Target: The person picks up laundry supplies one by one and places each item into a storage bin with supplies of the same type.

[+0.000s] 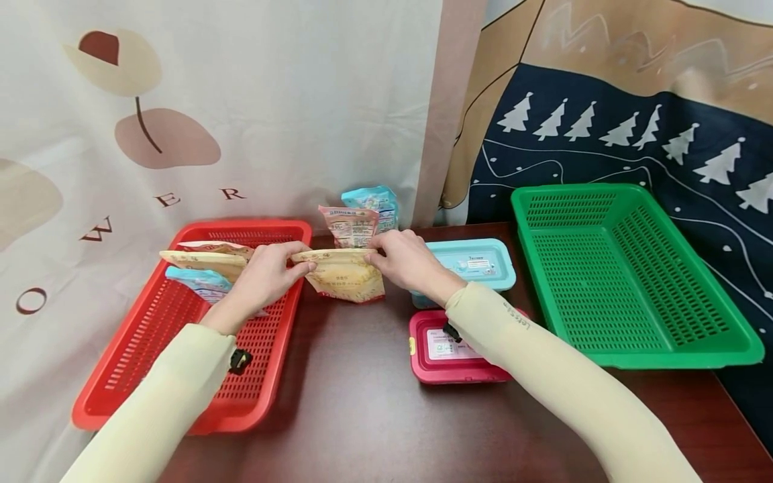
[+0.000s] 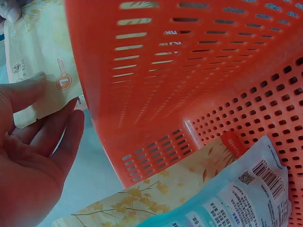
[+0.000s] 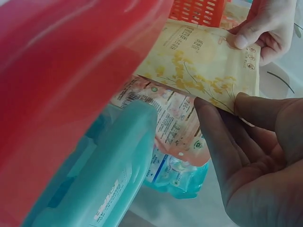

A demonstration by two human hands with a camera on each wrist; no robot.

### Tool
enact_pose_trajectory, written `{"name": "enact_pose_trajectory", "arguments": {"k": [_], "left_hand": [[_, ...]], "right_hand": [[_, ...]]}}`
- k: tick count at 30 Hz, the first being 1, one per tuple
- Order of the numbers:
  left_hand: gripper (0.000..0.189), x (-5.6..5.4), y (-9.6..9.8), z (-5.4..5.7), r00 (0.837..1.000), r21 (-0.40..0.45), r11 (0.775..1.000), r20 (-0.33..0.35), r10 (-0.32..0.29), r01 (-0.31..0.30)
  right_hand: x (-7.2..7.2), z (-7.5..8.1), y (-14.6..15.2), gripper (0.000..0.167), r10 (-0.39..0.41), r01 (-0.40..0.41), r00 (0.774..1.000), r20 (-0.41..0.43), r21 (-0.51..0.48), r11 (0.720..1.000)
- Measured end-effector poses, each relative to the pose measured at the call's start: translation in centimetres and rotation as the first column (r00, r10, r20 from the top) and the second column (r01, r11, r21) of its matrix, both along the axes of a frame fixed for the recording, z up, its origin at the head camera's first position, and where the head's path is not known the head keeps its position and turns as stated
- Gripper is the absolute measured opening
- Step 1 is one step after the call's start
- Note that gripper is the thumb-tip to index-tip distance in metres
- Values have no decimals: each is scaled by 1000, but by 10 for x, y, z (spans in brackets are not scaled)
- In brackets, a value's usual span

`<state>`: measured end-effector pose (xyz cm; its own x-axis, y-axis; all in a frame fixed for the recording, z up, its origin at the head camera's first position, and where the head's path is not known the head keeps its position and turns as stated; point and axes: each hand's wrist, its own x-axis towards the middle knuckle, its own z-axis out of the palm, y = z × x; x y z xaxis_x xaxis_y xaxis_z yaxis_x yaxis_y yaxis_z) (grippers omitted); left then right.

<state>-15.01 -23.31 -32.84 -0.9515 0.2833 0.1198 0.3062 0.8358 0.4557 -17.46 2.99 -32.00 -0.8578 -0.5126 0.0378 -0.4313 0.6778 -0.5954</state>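
A pale yellow pouch (image 1: 344, 278) with a floral print stands upright at the middle of the table, just right of the red basket. My left hand (image 1: 270, 272) pinches its top left corner between thumb and fingers. At the top right corner my right hand (image 1: 407, 261) pinches it too, thumb in front. The right wrist view shows both hands on the pouch (image 3: 203, 61). Close behind it stand a pink pouch (image 1: 350, 225) and a light blue pouch (image 1: 386, 201).
A red basket (image 1: 274, 376) at the left holds yellow and blue pouches. A blue-lidded box (image 1: 495, 251) and a magenta-lidded box (image 1: 425, 372) lie right of the middle, under my right forearm. A green basket (image 1: 543, 302) stands at the right. Curtains hang along the back.
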Motion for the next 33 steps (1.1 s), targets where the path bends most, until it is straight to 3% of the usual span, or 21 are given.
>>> {"name": "enact_pose_trajectory", "arguments": {"k": [8,14,23,33], "left_hand": [[3,0,0,-3,999,10,1000,-34,-3,4],[4,1,0,-3,998,8,1000,-54,-11,11],[4,8,-4,6,998,29,999,-50,-30,32],[7,20,-9,18,993,5,998,-98,-61,62]], "right_hand": [[0,-1,2,17,11,-11,999,-45,-4,1000],[3,1,4,16,7,-7,1000,-26,-12,1000],[12,9,4,17,4,-4,1000,-11,-35,999],[21,14,4,16,26,-31,997,-75,-64,997]]}}
